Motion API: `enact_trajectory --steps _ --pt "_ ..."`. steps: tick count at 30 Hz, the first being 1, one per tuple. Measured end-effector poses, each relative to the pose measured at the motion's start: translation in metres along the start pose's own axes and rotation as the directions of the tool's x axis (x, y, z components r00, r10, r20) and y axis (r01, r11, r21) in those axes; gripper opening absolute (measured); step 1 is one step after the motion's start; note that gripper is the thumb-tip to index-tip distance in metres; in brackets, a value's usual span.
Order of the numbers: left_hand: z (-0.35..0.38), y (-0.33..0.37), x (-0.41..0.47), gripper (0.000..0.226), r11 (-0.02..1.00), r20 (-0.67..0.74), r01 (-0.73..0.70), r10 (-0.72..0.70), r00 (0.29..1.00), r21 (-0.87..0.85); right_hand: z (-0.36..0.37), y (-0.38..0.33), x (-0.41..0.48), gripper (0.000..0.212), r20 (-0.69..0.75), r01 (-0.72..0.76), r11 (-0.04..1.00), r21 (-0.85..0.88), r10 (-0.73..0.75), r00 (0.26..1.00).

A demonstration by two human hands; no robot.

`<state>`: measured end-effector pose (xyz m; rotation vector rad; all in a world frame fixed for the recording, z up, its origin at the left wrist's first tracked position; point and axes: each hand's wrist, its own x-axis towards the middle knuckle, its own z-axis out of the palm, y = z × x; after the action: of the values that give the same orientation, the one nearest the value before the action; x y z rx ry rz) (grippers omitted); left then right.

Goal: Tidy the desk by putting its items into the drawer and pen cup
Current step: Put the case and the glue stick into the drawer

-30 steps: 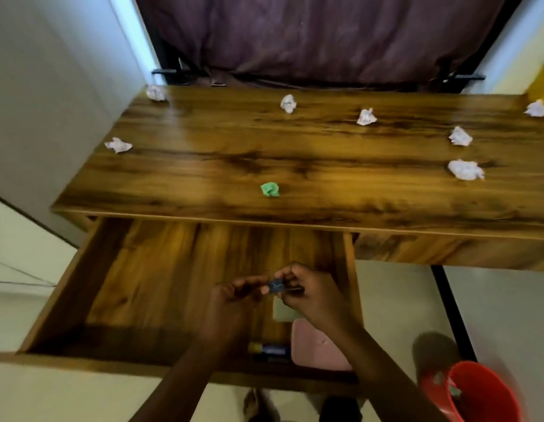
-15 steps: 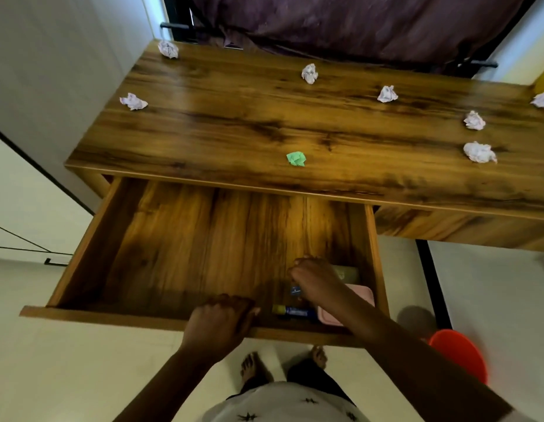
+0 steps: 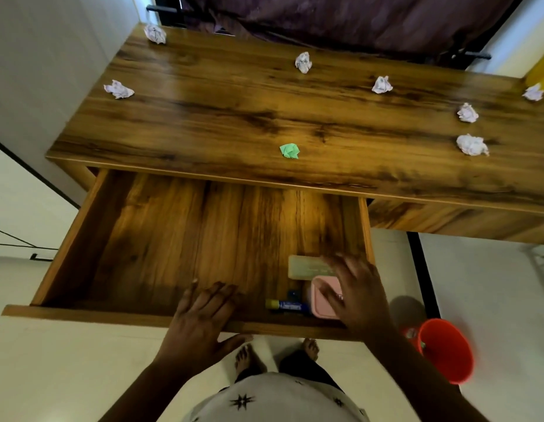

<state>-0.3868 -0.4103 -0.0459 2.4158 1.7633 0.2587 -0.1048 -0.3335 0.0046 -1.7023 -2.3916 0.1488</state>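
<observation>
**Grip released: pinch risk**

Flattens left hand (image 3: pixel 200 318) on drawer (image 3: pixel 97 315) front, no longer gripping; spreads right hand (image 3: pixel 356 296) open and empty over pink box (image 3: pixel 321 301) and glue stick (image 3: pixel 284 305) inside. Risks trapping fingers (image 3: pixel 343 268) if pushed shut now. Leaves green wad (image 3: pixel 289 151) on worktop (image 3: pixel 218 117).

The right hand (image 3: pixel 356 293) covers the right part of the pink box (image 3: pixel 321 303) and 1 end of the pale flat pad (image 3: pixel 307 267) behind it. It is blurred, so whether it touches either cannot be told. The print on the blue-and-yellow tube (image 3: pixel 284 305) is unreadable, and the dark blue thing (image 3: pixel 293 294) just behind it is too small to name. The desk (image 3: pixel 234 111) and a yellow object (image 3: pixel 543 73) run off the right edge.
</observation>
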Motion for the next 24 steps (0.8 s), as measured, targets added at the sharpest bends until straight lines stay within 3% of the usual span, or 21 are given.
enact_trajectory --steps 4,8,16,24 --pt "0.005 -0.002 -0.009 0.084 0.991 -0.055 0.057 -0.050 0.997 0.124 0.030 -0.019 -0.050 0.069 0.105 0.060 0.998 -0.031 -0.057 0.993" --pt "0.009 -0.001 -0.001 0.088 0.980 -0.119 0.057 -0.035 0.992 0.190 0.048 -0.026 -0.050 0.076 0.077 0.101 0.988 -0.119 -0.092 0.993" --pt "0.010 -0.020 0.047 0.092 0.975 -0.150 0.061 -0.028 0.988 0.215 0.057 -0.007 -0.003 0.090 0.033 0.105 0.986 -0.131 -0.102 0.994" --pt "0.000 -0.050 0.134 0.096 0.978 -0.129 0.093 -0.069 0.989 0.186 0.049 0.009 0.085 0.095 0.100 0.044 0.986 -0.161 -0.028 0.995"
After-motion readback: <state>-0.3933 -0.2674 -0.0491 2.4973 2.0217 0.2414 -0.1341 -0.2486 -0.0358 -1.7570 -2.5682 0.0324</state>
